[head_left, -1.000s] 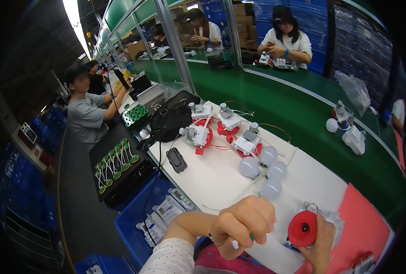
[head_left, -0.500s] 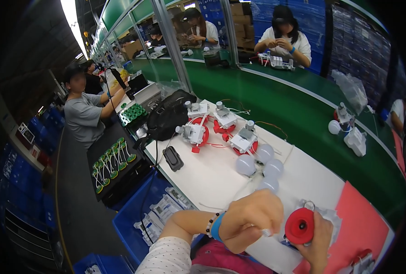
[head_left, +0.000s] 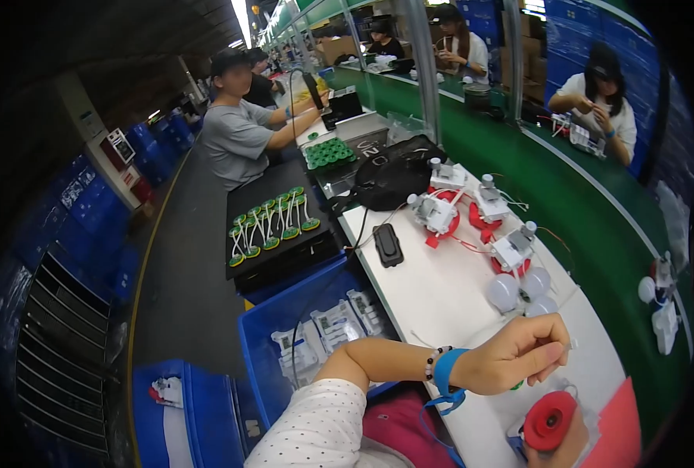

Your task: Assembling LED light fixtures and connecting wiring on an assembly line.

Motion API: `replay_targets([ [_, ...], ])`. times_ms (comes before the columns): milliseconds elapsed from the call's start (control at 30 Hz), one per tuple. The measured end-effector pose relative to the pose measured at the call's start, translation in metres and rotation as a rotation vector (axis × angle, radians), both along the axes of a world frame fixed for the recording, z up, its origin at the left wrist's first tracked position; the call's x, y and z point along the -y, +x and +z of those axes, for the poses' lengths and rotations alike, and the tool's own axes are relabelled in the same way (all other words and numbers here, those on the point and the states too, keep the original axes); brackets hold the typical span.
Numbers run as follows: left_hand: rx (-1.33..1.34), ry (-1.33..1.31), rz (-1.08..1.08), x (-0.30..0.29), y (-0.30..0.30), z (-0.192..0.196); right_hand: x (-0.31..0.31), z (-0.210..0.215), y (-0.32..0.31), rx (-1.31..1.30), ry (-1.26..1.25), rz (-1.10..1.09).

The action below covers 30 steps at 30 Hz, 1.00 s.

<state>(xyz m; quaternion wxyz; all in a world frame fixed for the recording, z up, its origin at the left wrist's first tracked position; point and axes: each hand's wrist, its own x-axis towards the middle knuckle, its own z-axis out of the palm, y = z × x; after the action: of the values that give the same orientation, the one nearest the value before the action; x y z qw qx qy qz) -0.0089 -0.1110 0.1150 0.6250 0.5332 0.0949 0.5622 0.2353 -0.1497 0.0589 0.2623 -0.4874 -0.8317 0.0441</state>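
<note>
My left hand point(head_left: 518, 355), with a blue band and a beaded bracelet at the wrist, is closed in a pinch above the white table. What its fingertips hold is too small to make out. A bit of green shows just under that hand. Lower down, my right hand point(head_left: 571, 443) is wrapped round a red round cup-shaped part point(head_left: 550, 421) with a dark hole at its centre, facing up. Whitish plastic lies behind it, partly hidden. Beyond my left hand lie white bulbs point(head_left: 504, 292) and several red-and-white assemblies point(head_left: 512, 251) with loose wires.
A black oblong case point(head_left: 388, 245) and a black bag point(head_left: 400, 173) lie on the table. To the left stand a blue bin point(head_left: 247, 343) of white housings and a black board point(head_left: 273, 243) with wired green discs. A green conveyor point(head_left: 534, 175) runs behind; co-workers sit around it.
The view has swung left, so the scene shifts right. My left hand has moved away from my lap, out over the table. My right hand still holds the red part, which is tilted differently.
</note>
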Motion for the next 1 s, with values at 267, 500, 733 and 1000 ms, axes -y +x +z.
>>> replay_targets([
  [267, -0.174, 0.016, -0.015, -0.0063, -0.0019, -0.0078, -0.0009, 0.0034, -0.0026, -0.006, -0.026, 0.025],
  [500, -0.25, 0.067, 0.063, -0.008, 0.0008, -0.011, 0.0002, 0.0055, -0.0034, 0.041, -0.05, -0.009],
  [733, -0.258, 0.095, 0.118, -0.0077, -0.001, -0.0101, 0.001, 0.005, -0.0048, 0.019, -0.015, -0.007],
  [1000, -0.236, 0.087, 0.132, -0.0101, -0.0035, -0.0087, -0.0005, 0.0075, -0.0068, 0.046, 0.006, 0.005],
])
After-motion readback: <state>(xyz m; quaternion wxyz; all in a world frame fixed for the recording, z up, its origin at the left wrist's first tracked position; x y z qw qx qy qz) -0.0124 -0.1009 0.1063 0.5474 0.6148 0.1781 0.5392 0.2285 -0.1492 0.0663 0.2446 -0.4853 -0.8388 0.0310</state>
